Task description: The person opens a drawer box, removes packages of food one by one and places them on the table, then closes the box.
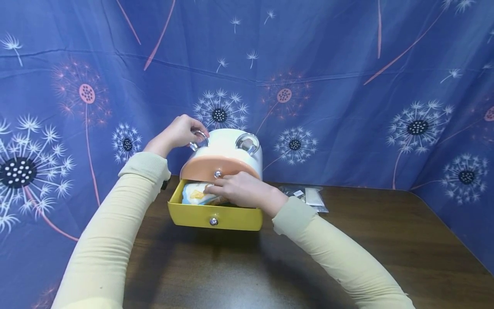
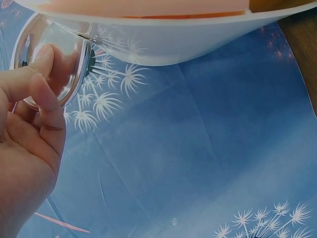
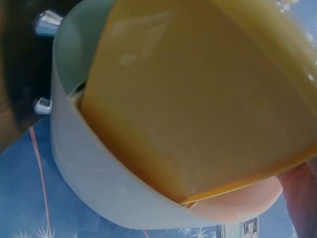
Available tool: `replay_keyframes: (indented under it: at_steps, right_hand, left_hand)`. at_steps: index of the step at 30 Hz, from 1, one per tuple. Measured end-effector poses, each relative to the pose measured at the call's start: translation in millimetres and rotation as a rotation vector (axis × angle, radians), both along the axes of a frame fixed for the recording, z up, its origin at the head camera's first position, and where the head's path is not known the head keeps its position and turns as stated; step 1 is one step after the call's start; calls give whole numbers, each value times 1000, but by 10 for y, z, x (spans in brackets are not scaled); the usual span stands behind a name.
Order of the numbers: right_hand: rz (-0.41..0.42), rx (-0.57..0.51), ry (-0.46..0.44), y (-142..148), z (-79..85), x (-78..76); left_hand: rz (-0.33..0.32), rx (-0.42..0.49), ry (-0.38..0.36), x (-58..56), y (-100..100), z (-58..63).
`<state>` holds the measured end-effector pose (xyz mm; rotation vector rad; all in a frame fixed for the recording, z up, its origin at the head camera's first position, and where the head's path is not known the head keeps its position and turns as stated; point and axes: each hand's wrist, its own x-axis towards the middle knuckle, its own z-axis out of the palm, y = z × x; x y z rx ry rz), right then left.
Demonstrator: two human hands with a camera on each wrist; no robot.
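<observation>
The white cabinet (image 1: 223, 140) has a rounded top, a peach upper drawer (image 1: 200, 165) and a yellow lower drawer (image 1: 189, 214), each with a silver knob. The yellow drawer is drawn out from the cabinet's front and contains a white-and-blue packet (image 1: 191, 195). The left hand (image 1: 179, 132) pinches the chrome ear (image 2: 82, 74) at the cabinet's upper left. The right hand (image 1: 247, 189) reaches over the yellow drawer at the cabinet's front, fingers bent at the packet; whether it grips anything cannot be told.
</observation>
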<state>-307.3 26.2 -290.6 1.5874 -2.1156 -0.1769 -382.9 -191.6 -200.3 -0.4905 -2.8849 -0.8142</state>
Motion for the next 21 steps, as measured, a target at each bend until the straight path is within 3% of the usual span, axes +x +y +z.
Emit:
replay_keyframes:
  at_steps: [11,17,21]
  right_hand:
    - [-42,-64,-108,23,128,-7]
    - [-13,-122,-199,34,210,25]
    - [10,-166,-184,25,206,32]
  left_hand:
    - [0,-6,-10,-1,20,6]
    - [-2,-25,0,9,-3,30]
    - [1,-22,1,10,-3,18]
